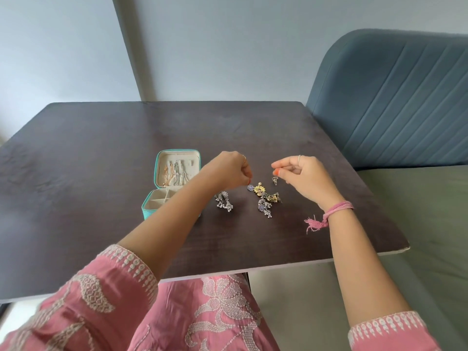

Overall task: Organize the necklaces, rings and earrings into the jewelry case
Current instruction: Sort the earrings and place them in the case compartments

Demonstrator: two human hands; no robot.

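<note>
Our right hand [302, 177] pinches a small earring [275, 179] just above the tabletop [101, 173]; our left hand [229, 171] is curled, its hold hidden. The earring looks light, stiff and snag-prone, best held by its top. It hangs point-down, long axis vertical, the case [174, 183] well to the left.

Your right hand [302, 173] pinches a small silver earring [274, 180] just above the dark table [101, 173]. Your left hand [228, 171], fingers curled, sits at nine o'clock from it, above the earring pile [264, 198]. The teal jewelry case [174, 183] lies open, necklaces [174, 173] hanging in its lid.
</note>
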